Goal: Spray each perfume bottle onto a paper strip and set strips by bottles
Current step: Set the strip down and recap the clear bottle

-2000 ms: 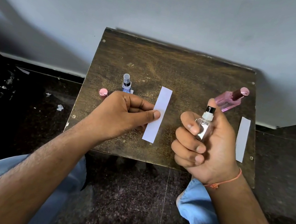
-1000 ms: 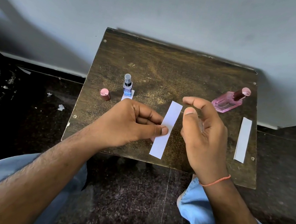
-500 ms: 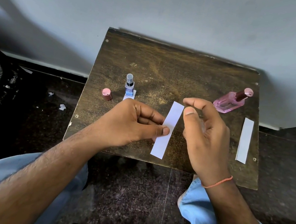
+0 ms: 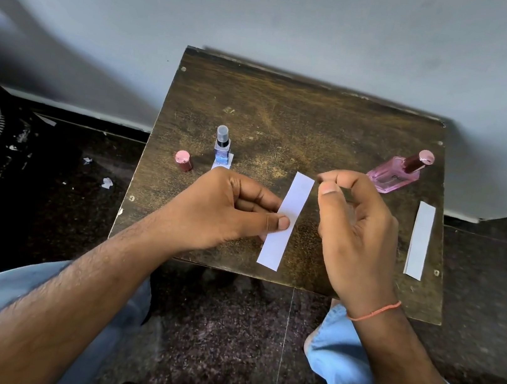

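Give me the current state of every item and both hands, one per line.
Left hand: pinching the paper strip, held above the table.
Right hand: curled beside the strip; contents hidden.
Blue bottle: upright, uncapped.
Pink cap: off, standing beside the blue bottle.
Pink bottle: capped.
Spare strip: flat on the table.

A plain home room: beneath the hands a worn wooden stool (image 4: 288,124) stands against a bare painted wall (image 4: 272,13), on dark, paper-littered stone floor (image 4: 57,195).
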The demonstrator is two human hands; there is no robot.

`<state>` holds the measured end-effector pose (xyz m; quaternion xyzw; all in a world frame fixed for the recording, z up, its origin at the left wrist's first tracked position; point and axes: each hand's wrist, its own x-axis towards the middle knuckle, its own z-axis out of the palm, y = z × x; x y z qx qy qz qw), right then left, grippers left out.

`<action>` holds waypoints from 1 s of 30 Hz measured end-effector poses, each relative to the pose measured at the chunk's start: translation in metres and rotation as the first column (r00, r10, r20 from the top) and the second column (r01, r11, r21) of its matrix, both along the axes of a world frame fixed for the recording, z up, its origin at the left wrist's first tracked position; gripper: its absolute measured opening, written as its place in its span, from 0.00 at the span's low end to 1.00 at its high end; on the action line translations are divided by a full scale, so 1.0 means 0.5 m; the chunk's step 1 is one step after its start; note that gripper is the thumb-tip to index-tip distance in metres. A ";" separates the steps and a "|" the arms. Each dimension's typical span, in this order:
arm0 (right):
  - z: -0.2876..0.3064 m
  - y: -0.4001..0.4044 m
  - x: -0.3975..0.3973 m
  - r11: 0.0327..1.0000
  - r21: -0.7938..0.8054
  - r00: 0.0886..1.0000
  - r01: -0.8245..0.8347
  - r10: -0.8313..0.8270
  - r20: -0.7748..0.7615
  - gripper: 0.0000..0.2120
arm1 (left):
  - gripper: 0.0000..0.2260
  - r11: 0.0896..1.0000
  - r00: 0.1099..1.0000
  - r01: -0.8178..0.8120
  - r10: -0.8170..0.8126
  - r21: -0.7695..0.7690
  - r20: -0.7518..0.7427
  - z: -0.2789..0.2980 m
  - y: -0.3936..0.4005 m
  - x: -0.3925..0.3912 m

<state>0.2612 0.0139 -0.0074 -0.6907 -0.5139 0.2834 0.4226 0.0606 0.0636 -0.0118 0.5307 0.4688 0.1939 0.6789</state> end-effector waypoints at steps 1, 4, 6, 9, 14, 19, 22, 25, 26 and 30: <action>-0.002 0.000 0.001 1.000 -0.003 1.000 0.001 -0.001 0.001 0.13 | 0.04 1.000 1.000 0.002 -0.002 0.001 -0.004 0.000 0.000 0.001; -0.004 0.001 0.003 1.000 -0.010 1.000 0.007 -0.007 0.002 0.14 | 0.04 1.000 1.000 0.007 -0.007 -0.002 -0.013 0.000 0.001 0.001; -0.004 0.002 0.002 1.000 -0.012 1.000 0.006 -0.006 -0.014 0.12 | 0.05 1.000 1.000 0.007 -0.007 -0.010 -0.020 -0.001 0.001 0.000; -0.004 0.001 0.001 1.000 -0.027 1.000 0.007 -0.008 -0.025 0.12 | 0.05 1.000 1.000 0.003 -0.003 -0.015 -0.025 -0.001 0.000 -0.001; -0.003 -0.002 0.003 0.999 -0.041 1.000 -0.006 0.006 0.005 0.13 | 0.05 1.000 1.000 -0.002 0.001 -0.017 -0.030 -0.001 0.000 0.000; -0.002 -0.001 0.001 0.996 -0.088 0.997 0.012 -0.018 -0.070 0.14 | 0.03 1.000 1.000 -0.009 0.008 -0.018 -0.020 -0.002 0.001 0.000; -0.004 0.001 0.003 0.997 -0.069 0.997 0.016 -0.020 -0.069 0.20 | 0.04 0.999 1.000 -0.027 0.027 -0.042 -0.005 -0.004 0.002 0.001; -0.013 0.004 0.007 0.993 -0.117 0.985 -0.011 -0.010 -0.172 0.13 | 0.04 0.994 0.998 -0.061 0.059 -0.092 -0.022 -0.005 0.005 0.002; -0.017 0.006 0.008 0.990 -0.140 0.975 -0.020 -0.012 -0.222 0.09 | 0.04 0.992 0.997 -0.069 0.066 -0.105 -0.033 -0.007 0.006 0.003; -0.018 0.008 0.006 0.983 -0.185 0.908 -0.018 -0.062 -0.415 0.07 | 0.05 0.990 0.995 -0.075 0.067 -0.122 -0.073 -0.013 0.008 0.001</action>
